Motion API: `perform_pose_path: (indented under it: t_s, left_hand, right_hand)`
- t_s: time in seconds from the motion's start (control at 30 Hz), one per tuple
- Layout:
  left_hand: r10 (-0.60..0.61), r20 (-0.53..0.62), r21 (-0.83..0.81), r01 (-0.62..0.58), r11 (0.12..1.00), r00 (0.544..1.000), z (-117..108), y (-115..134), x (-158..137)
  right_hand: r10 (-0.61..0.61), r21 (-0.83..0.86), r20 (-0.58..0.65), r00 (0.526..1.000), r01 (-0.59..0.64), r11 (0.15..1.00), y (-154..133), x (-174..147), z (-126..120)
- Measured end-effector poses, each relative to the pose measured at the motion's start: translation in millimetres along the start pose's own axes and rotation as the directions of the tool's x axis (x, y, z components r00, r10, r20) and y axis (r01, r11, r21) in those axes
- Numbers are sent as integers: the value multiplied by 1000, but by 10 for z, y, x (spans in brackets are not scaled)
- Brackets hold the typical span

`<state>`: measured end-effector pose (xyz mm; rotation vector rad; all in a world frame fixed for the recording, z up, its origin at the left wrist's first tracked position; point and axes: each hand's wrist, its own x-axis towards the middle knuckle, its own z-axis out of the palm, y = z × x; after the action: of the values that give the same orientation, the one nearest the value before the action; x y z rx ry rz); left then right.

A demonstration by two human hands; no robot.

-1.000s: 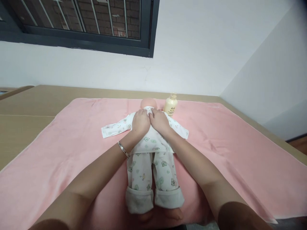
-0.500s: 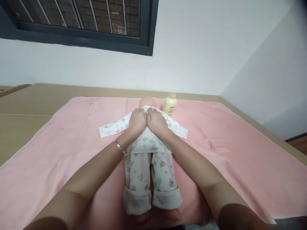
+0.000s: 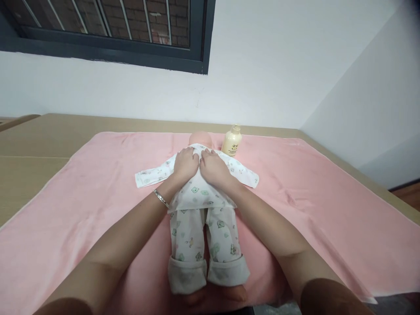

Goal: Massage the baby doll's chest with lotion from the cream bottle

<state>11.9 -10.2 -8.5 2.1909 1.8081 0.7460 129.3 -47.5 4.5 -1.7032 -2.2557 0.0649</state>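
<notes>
A baby doll [image 3: 200,192] in a white printed top and trousers lies in the middle, its bald head [image 3: 200,138] at the far end, its legs toward me and its sleeves spread out. The face is not visible. My left hand [image 3: 186,166] rests flat on the left of its upper back, fingers pointing away from me. Beside it, my right hand [image 3: 215,168] lies flat on the right side, the two nearly touching. Both hands are open on the cloth and hold nothing. The trouser cuffs [image 3: 228,271] are rolled up, with the feet partly showing.
A pale yellow bottle [image 3: 231,141] stands just right of the doll's head. The pink blanket [image 3: 108,175] covers much of the wooden surface [image 3: 39,135]. A white wall [image 3: 262,65] and a dark-framed window [image 3: 198,35] rise behind.
Both hands stay on the doll's upper back. My left hand has shifted slightly to the left, and the right sleeve's end reaches slightly further right. The whole view has moved a little.
</notes>
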Motion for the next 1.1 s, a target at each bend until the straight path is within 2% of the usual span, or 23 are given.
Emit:
perform_pose_path:
  t_s: [0.1,0.23,0.37,0.53,0.6,0.73,0.9,1.0,1.1]
  left_hand:
    - [17,28,110,-20,994,999,-19,157,-149]
    - [19,68,117,-27,993,998,-34,196,-184]
    - [41,73,30,-43,999,997,-34,36,-30]
    - [45,19,-49,-44,998,999,6,-76,55]
    - [47,3,-35,-47,998,999,28,-73,42]
    - [48,-7,1,-48,999,999,51,-48,12]
    - [46,20,79,-47,996,999,30,39,-82]
    - [67,37,112,-71,991,997,13,101,-155]
    - [111,66,74,-116,991,992,-16,87,-142]
  right_hand:
    - [79,66,19,997,-80,995,209,146,20]
    - [141,74,21,990,-142,987,378,255,90]
    - [104,-15,9,994,-104,994,212,134,68]
    - [-5,-100,-23,1000,3,995,-1,-12,30]
    - [-7,-51,-32,999,5,999,38,14,50]
    - [73,48,-61,995,-71,996,215,136,119]
    - [79,87,-22,997,-77,993,359,233,139]
    - [65,99,10,998,-66,993,373,240,114]
    - [77,31,14,997,-77,997,265,165,84]
